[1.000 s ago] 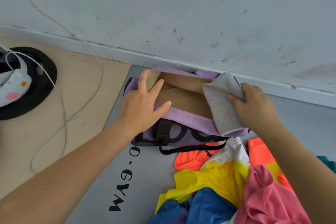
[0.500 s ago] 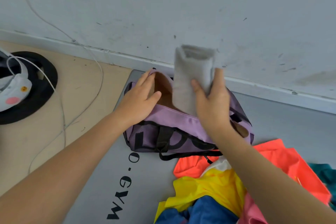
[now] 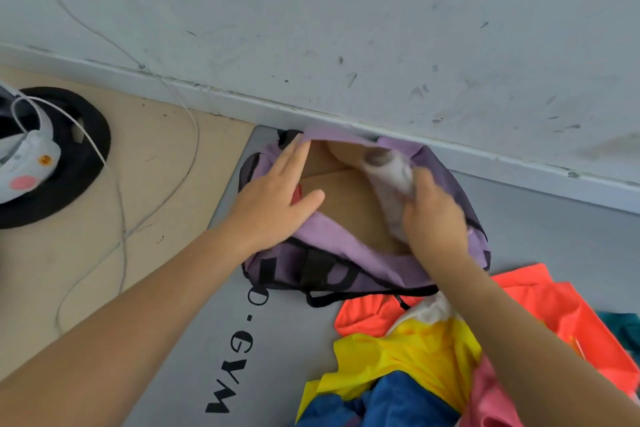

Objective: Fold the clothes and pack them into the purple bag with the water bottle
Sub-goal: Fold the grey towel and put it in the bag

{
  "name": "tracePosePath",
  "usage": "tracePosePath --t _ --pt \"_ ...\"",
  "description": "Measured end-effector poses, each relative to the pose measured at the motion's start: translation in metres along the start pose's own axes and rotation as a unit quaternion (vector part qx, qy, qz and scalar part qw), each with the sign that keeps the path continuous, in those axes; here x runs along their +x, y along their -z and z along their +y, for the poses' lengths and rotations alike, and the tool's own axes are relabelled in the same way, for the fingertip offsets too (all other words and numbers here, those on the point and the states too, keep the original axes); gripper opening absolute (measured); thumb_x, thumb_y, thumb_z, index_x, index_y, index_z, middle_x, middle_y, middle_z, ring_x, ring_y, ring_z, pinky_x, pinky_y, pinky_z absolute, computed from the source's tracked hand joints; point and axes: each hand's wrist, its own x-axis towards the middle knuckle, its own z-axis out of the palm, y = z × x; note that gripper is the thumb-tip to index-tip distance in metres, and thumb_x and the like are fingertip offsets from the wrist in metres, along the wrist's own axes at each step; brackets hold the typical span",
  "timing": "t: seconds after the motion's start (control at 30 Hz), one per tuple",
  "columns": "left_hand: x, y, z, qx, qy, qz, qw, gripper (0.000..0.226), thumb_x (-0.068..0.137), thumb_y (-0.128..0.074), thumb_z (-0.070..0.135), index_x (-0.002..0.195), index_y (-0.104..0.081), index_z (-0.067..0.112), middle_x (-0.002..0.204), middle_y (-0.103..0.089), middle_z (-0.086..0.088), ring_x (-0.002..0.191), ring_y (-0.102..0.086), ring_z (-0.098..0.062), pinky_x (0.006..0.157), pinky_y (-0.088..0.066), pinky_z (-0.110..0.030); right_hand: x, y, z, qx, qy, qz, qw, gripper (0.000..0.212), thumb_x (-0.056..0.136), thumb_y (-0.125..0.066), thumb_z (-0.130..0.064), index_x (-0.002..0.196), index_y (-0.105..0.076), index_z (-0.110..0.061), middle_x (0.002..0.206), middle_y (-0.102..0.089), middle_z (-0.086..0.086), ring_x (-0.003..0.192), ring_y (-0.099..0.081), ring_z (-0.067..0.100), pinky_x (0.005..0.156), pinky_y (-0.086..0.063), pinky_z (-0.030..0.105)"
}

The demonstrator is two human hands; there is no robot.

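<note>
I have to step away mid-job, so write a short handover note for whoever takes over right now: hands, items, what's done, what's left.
Left hand: open, fingers straight, holding the purple bag's near rim down so the mouth stays open.
Right hand: grips the rolled grey garment, part-way into the bag's right end, not yet released.
Done: grey garment folded and going in.
Left: the unfolded pile (orange, yellow, blue, pink) lies on the mat in front of the bag.
No water bottle in view.

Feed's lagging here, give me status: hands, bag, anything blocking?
Left hand flat, holding purple bag open. Right hand gripping rolled grey garment, lowering it inside. Nothing blocking.
</note>
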Motion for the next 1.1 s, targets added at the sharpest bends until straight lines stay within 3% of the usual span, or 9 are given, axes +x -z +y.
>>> tracePosePath --t 0.1,0.2,0.27,0.4,0.53,0.7,0.87,1.0,1.1 --pt "-0.019 -0.007 -0.008 0.085 -0.023 -0.008 0.996 0.086 0.089 -0.051 0.057 0.156 0.001 0.035 0.161 0.016 0.022 0.116 -0.057 -0.022 0.076 -0.046 -0.03 0.019 0.011 0.002 0.031 0.016 0.093 0.995 0.042 0.082 -0.032 -0.014 0.115 -0.053 0.002 0.101 -0.062 0.028 0.091 -0.058 0.046 0.067 -0.039 0.044" --pt "-0.033 -0.013 -0.017 0.092 -0.047 0.007 0.995 0.098 0.081 -0.058 0.063 0.153 0.007 0.044 0.163 0.014 0.01 0.125 -0.051 -0.029 0.087 -0.043 -0.033 0.029 0.015 -0.003 0.015 0.028 0.079 0.996 0.037 0.084 -0.039 -0.009 0.117 -0.052 0.002 0.105 -0.062 0.027 0.097 -0.058 0.045 0.077 -0.043 0.049" --pt "-0.037 -0.015 -0.022 0.066 -0.045 -0.004 0.997 0.098 0.081 -0.055 0.066 0.15 0.011 0.049 0.164 0.011 0.007 0.141 -0.033 -0.029 0.104 -0.036 -0.038 0.034 0.012 -0.012 0.093 0.025 -0.027 0.995 0.042 0.09 -0.051 -0.022 0.129 -0.049 -0.008 0.11 -0.063 0.02 0.1 -0.059 0.039 0.077 -0.046 0.042" --pt "-0.035 -0.021 -0.026 0.093 -0.012 -0.046 0.994 0.077 0.087 -0.047 0.068 0.152 -0.031 0.029 0.164 -0.012 0.002 0.147 -0.019 -0.018 0.113 -0.018 -0.035 0.032 -0.013 -0.035 0.232 -0.045 -0.334 0.912 0.039 0.089 -0.067 -0.036 0.119 -0.061 -0.01 0.113 -0.067 0.008 0.104 -0.062 0.027 0.082 -0.049 0.032" --pt "-0.033 -0.024 -0.026 0.079 -0.004 -0.032 0.996 0.084 0.086 -0.048 0.066 0.155 -0.021 0.026 0.16 -0.024 0.005 0.143 -0.027 -0.014 0.114 -0.022 -0.035 0.028 -0.044 -0.034 0.219 -0.146 -0.262 0.928 0.047 0.091 -0.064 -0.036 0.123 -0.058 -0.003 0.117 -0.064 0.018 0.107 -0.058 0.035 0.088 -0.046 0.035" --pt "-0.038 -0.02 -0.023 0.054 -0.018 0.02 0.998 0.099 0.075 -0.045 0.072 0.156 -0.018 0.021 0.163 -0.016 0.004 0.148 -0.016 -0.011 0.115 -0.021 -0.034 0.032 -0.066 -0.039 0.43 -0.214 -0.262 0.838 0.052 0.086 -0.071 -0.04 0.124 -0.061 -0.008 0.121 -0.066 0.011 0.108 -0.062 0.027 0.096 -0.052 0.042" --pt "-0.043 -0.025 -0.028 0.044 -0.016 0.024 0.999 0.097 0.079 -0.052 0.067 0.156 -0.017 0.02 0.163 -0.016 0.002 0.148 -0.017 -0.012 0.113 -0.019 -0.032 0.036 -0.09 -0.035 0.32 -0.164 -0.261 0.896 0.056 0.082 -0.076 -0.032 0.128 -0.053 -0.011 0.127 -0.059 0.01 0.114 -0.056 0.03 0.1 -0.046 0.045" --pt "-0.043 -0.026 -0.029 0.04 -0.018 0.03 0.999 0.094 0.084 -0.059 0.062 0.156 -0.016 0.02 0.163 -0.015 0.002 0.148 -0.016 -0.013 0.114 -0.02 -0.035 0.041 -0.094 -0.023 0.26 -0.143 -0.244 0.923 0.047 0.087 -0.07 -0.026 0.13 -0.054 -0.015 0.129 -0.059 0.01 0.113 -0.055 0.03 0.092 -0.042 0.031" --pt "-0.039 -0.027 -0.029 0.041 -0.014 0.026 0.999 0.094 0.084 -0.057 0.063 0.157 -0.016 0.021 0.163 -0.015 0.002 0.147 -0.019 -0.015 0.114 -0.021 -0.036 0.034 -0.099 -0.03 0.326 -0.18 -0.256 0.892 0.048 0.088 -0.069 -0.023 0.132 -0.053 -0.015 0.128 -0.06 0.01 0.113 -0.056 0.03 0.099 -0.047 0.04"
